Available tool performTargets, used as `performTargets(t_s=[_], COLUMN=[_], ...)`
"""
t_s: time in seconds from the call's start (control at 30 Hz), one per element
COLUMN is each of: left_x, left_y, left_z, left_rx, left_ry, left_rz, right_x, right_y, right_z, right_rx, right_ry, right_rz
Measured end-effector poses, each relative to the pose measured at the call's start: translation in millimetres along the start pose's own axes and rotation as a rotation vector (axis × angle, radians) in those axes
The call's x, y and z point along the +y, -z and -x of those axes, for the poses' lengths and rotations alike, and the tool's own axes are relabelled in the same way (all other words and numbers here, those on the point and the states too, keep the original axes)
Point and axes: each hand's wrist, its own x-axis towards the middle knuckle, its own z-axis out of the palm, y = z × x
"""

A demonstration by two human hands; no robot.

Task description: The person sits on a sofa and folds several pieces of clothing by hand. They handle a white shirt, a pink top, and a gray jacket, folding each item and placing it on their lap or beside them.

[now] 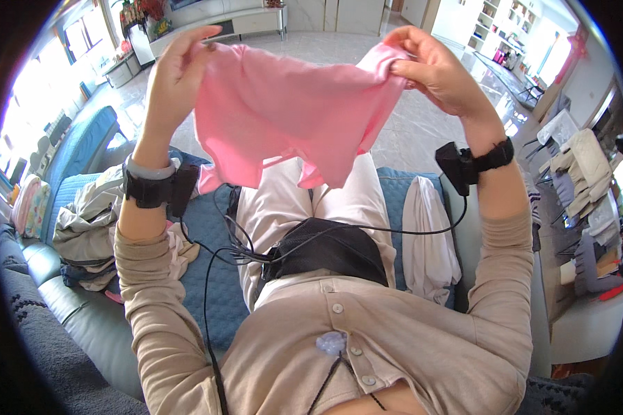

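Observation:
A pink fabric garment [290, 104] with short leg-like parts hangs stretched between my two raised hands, above my lap. My left hand [184, 70] grips its upper left corner, with part of the fingers hidden behind the cloth. At its upper right corner, my right hand [428, 70] pinches a bunched edge between thumb and fingers. The lower edge of the garment dangles over the thighs of my light trousers [275, 207]. Each wrist wears a black strap with a device, and cables run from these to a black pouch [327, 251] at my waist.
I sit on a sofa [83, 321] with a blue quilted cover [207, 306]. A heap of clothes [88, 223] lies to the left, and a folded white cloth [428, 238] lies at the right beside the armrest. Chairs with clothes [576, 166] stand farther right. Cables cross my lap.

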Motion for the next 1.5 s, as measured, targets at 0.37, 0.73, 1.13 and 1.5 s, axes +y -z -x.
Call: performTargets(t_s=[0.37,0.73,1.13,1.5], left_x=[26,33,36,-2], left_y=[-74,-40,-39,-12], left_z=[8,-8,-8,-11], left_rx=[-0.494,-0.270,-0.242,-0.174], left_ry=[0.366,0.396,0.422,0.469], left_rz=[0.563,0.476,0.513,0.508], right_x=[2,15,34,44], right_y=[-67,-86,-96,-34], right_z=[-39,35,-1,2], right_rx=[-0.176,0.132,0.316,0.287], right_ry=[0.163,0.693,0.704,0.136], right_rz=[-0.164,0.573,1.075,-0.220])
